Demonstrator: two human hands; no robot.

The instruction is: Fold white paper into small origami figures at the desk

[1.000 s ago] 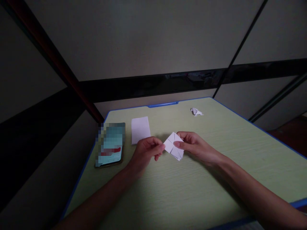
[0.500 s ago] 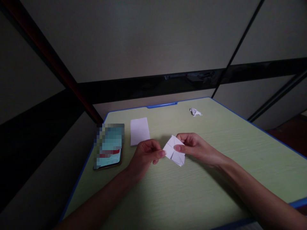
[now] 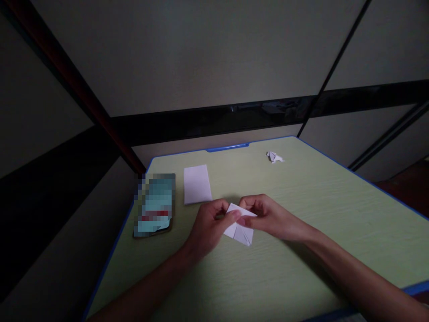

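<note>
A small white folded paper (image 3: 241,233) with several crease lines is held between both hands above the table. My left hand (image 3: 212,226) pinches its left side, thumb laid on the upper face. From the right, my right hand (image 3: 268,217) grips it, its thumb pressed near the middle close to the left thumb. The fingers behind the paper are partly hidden. Beyond my left hand lies a flat white paper pad or stack (image 3: 197,184). Farther back on the right rests a small folded white paper figure (image 3: 275,157).
A phone (image 3: 156,203) with a lit, partly blurred screen lies at the table's left side. The pale green table (image 3: 321,188) has blue edges and a blue strip (image 3: 228,147) at its far edge. Behind it stand grey panels (image 3: 208,58) with a glossy black band.
The folded paper has turned and come slightly nearer to me. My left hand has moved from the paper's left corner onto its face, and the two thumbs are now close together.
</note>
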